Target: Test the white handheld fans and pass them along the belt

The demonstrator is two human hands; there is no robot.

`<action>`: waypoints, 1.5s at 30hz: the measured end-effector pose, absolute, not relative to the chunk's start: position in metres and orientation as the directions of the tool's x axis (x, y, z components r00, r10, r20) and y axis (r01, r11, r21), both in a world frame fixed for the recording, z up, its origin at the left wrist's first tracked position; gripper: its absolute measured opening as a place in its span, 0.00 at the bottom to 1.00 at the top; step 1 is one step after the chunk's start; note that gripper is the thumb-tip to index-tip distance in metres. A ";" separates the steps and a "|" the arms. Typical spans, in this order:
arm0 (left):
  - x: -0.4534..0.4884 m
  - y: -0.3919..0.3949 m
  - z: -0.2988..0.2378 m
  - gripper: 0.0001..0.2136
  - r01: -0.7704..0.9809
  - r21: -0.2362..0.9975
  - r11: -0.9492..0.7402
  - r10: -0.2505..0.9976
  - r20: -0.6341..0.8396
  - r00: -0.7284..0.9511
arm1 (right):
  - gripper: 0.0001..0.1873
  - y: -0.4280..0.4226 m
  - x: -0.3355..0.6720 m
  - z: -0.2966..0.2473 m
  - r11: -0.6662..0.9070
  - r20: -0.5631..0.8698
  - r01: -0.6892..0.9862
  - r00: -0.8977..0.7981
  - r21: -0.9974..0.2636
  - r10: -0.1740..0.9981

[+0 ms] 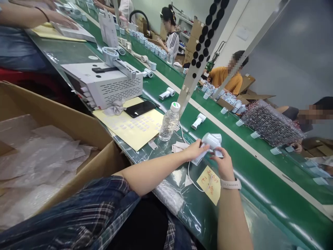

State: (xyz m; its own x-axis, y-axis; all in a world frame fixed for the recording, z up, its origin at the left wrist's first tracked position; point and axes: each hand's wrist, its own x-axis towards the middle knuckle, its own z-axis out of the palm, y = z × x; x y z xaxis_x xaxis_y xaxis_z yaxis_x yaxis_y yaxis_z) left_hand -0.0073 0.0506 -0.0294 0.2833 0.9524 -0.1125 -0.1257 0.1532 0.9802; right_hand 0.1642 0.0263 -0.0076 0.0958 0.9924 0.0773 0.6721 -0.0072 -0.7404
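A pale blue-white handheld device (212, 140) with a rounded head and a handle is held up over the front edge of the green belt. My left hand (196, 151) is closed around its handle side. On the opposite side, the fingers of my right hand (223, 160) pinch its lower part; the exact fingertip contact is partly hidden. Just below lie a white cable (191, 178) and a yellow note (210, 184) with red handwriting. Similar devices rest on the belt, one close by (199, 121) and another farther up (167, 93).
A clear bottle (169, 121) stands left of my hands, by a yellow sheet (137, 139) of small stickers and a black phone (140, 108). A white metal box (111, 88) sits beyond. An open carton (104, 163) holds plastic bags. Co-workers sit across the green conveyor belt (241, 156).
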 end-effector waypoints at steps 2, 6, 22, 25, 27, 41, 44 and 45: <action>-0.002 0.052 -0.033 0.23 -0.320 0.901 0.293 0.908 -0.157 0.390 | 0.17 0.000 0.156 -0.006 0.070 0.155 0.679 0.066 -0.730 0.986; -0.001 0.050 -0.037 0.30 -0.537 0.628 0.563 0.766 -0.152 0.625 | 0.25 -0.047 0.146 -0.003 0.168 0.199 0.647 -0.025 -0.744 0.980; -0.007 0.039 -0.033 0.34 -0.597 0.601 0.532 0.768 -0.046 0.638 | 0.03 -0.059 0.134 -0.046 -0.103 -0.085 0.935 0.078 -0.339 0.993; -0.010 0.040 -0.033 0.37 -0.591 0.636 0.496 0.759 0.013 0.651 | 0.03 -0.067 0.128 -0.047 -0.024 -0.132 0.782 -0.075 -0.623 0.988; -0.011 0.041 -0.033 0.38 -0.611 0.640 0.466 0.773 0.042 0.634 | 0.08 -0.070 0.128 -0.048 -0.077 -0.169 0.462 -0.162 -0.884 0.972; -0.006 0.039 -0.036 0.39 -0.635 0.693 0.342 0.867 0.028 0.497 | 0.19 -0.077 0.104 -0.050 -0.059 -0.060 -0.065 0.026 -0.996 0.998; -0.004 0.037 -0.036 0.39 -0.636 0.708 0.305 0.889 0.028 0.457 | 0.21 -0.079 0.097 -0.051 -0.095 -0.107 -0.159 0.065 -0.983 0.992; -0.003 0.036 -0.036 0.39 -0.637 0.712 0.295 0.894 0.030 0.448 | 0.22 -0.080 0.095 -0.051 -0.101 -0.116 -0.189 0.068 -0.977 0.991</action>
